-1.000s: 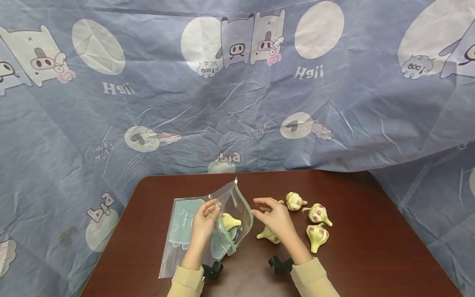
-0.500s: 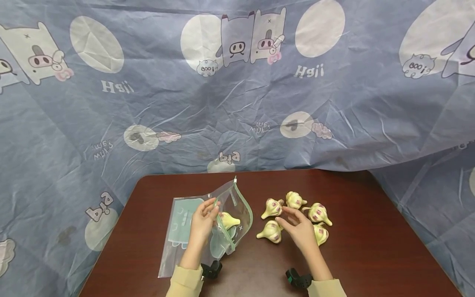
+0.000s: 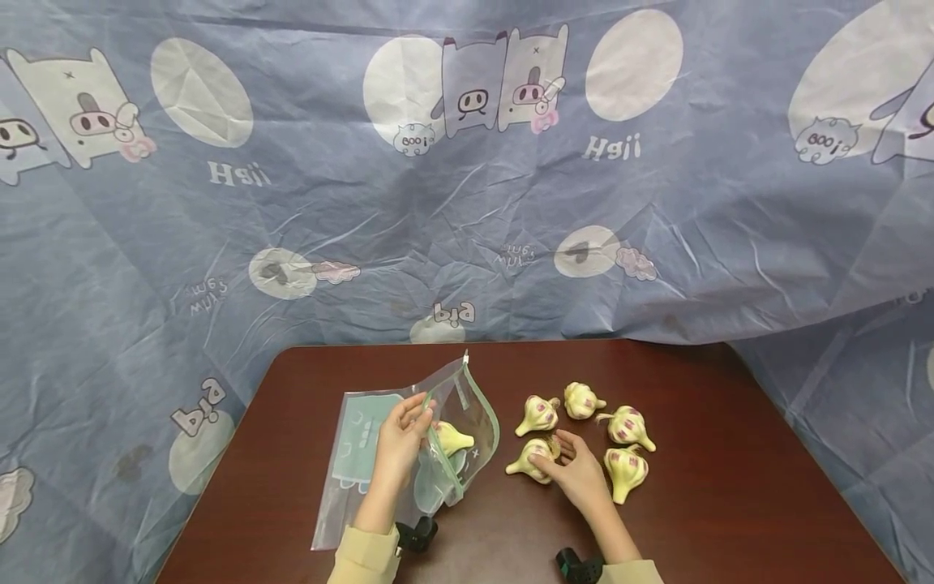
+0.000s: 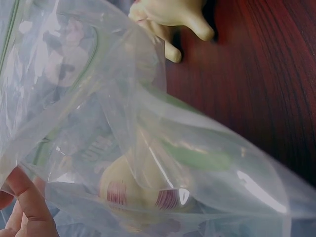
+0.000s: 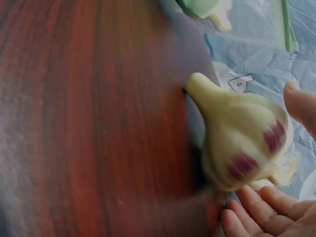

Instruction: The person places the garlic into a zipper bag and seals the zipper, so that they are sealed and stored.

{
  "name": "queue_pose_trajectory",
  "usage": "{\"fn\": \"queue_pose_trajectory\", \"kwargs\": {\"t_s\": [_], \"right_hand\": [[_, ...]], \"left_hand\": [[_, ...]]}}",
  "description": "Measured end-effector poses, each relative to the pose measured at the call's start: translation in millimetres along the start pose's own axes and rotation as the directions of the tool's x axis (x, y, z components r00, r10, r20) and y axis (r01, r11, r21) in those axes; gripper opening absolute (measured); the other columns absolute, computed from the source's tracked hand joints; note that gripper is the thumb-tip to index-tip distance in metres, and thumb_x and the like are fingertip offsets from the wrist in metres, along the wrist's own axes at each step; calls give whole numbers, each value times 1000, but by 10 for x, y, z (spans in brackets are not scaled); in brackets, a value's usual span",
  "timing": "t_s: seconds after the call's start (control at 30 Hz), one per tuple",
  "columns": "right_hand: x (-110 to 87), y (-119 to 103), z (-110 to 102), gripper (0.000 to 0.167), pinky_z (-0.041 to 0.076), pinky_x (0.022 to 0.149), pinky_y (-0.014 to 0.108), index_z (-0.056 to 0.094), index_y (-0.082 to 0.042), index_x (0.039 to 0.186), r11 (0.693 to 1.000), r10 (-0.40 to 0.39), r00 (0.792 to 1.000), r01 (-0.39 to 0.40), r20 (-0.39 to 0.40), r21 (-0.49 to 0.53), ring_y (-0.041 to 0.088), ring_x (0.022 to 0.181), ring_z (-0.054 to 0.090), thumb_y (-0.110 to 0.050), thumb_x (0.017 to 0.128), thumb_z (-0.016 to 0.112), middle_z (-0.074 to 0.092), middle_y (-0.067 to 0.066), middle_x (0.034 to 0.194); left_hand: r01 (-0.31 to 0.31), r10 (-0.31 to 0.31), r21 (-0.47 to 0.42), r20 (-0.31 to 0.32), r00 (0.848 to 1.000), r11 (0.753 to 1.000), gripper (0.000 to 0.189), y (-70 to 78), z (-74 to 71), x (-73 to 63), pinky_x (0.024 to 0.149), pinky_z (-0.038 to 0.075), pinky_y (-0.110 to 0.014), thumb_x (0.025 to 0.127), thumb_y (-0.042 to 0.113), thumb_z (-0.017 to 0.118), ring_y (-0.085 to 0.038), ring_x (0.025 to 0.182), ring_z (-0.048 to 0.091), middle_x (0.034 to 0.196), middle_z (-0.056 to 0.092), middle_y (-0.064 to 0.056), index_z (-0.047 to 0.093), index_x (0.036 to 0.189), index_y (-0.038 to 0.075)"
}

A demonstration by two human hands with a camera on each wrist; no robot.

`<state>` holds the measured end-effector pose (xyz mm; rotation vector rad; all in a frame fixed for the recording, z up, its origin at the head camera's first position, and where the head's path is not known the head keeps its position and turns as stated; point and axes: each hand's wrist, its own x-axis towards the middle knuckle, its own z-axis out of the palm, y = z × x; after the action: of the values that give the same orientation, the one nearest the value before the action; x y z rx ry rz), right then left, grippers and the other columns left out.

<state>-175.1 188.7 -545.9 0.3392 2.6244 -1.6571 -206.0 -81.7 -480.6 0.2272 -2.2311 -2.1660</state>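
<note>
My left hand [image 3: 400, 436] pinches the edge of a clear zip bag [image 3: 368, 438] with a green seal and a teal print. The bag's mouth gapes to the right, and one garlic bulb [image 3: 455, 439] lies inside; in the left wrist view this bulb [image 4: 140, 190] shows through the plastic. Around another garlic bulb [image 3: 527, 462] on the table, my right hand [image 3: 584, 477] has its thumb and fingers spread. Seen from the right wrist, the fingers [image 5: 256, 210] are at the bulb's root end, while the thumb stands a little apart from it.
Several more garlic bulbs lie near the right hand: one behind it [image 3: 538, 414], one at the back [image 3: 581, 401], and two to the right, the nearer one [image 3: 625, 472] close to the wrist. A patterned blue cloth [image 3: 467, 203] hangs behind the brown table [image 3: 700, 503].
My right hand has moved away from the bag's mouth, rightwards, then lowered around the near-left garlic bulb. My left hand and the bag have stayed in place.
</note>
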Motion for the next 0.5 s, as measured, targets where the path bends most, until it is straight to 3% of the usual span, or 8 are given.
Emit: {"fn": "queue_pose_trajectory", "kwargs": {"t_s": [0.3,0.5], "right_hand": [[-19,33,57,89,52,91,47,46,-3,143,994,21,1000,-23,-21,-106,39,120,58,-53,77,79,56,25,137],[-29,42,67,83,54,84,42,52,-4,138,994,4,1000,-6,-20,-109,36,115,62,-50,76,81,60,24,132]], "left_hand": [[10,-10,-15,17,1000,1000,39,3,5,-13,60,48,-19,98,13,61,-15,90,67,131,63,-17,54,135,3],[10,-10,-21,20,1000,1000,38,1,23,-8,61,49,-19,98,12,61,-22,93,70,130,64,-17,55,134,4]]}}
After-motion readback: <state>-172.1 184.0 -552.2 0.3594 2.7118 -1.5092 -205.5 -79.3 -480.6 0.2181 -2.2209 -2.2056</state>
